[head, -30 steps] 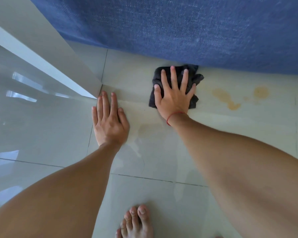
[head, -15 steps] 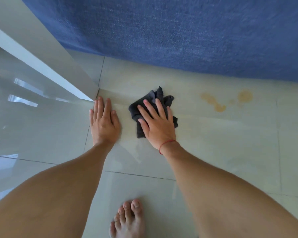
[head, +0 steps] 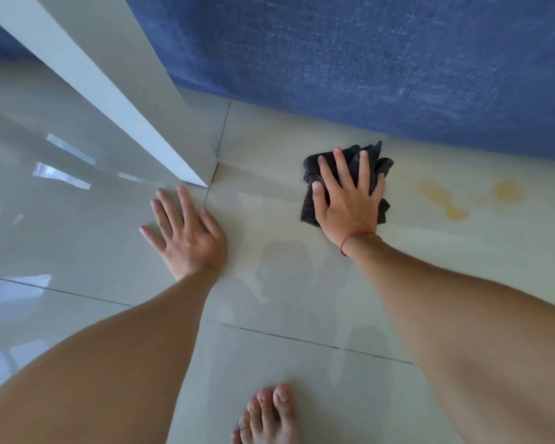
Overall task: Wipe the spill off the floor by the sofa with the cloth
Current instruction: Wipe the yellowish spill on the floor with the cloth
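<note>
A dark grey cloth (head: 309,209) lies crumpled on the pale floor tiles close to the blue sofa (head: 366,65). My right hand (head: 346,200) presses flat on top of the cloth, fingers spread, a red string around the wrist. To the right of the cloth sits the spill (head: 446,200), a yellowish-brown smear with a second round blotch (head: 508,191) further right; the cloth does not touch either. My left hand (head: 186,232) rests flat on the floor to the left, fingers apart, holding nothing.
A white glossy cabinet or table edge (head: 119,104) runs diagonally at the upper left, its corner near my left hand. My bare foot (head: 269,415) stands on the tiles at the bottom. Faint wet streaks (head: 285,267) show between my arms.
My right hand slid the cloth away from my left hand, back up and to the right toward the sofa and the spill. My left hand stayed planted, fingers now more spread.
</note>
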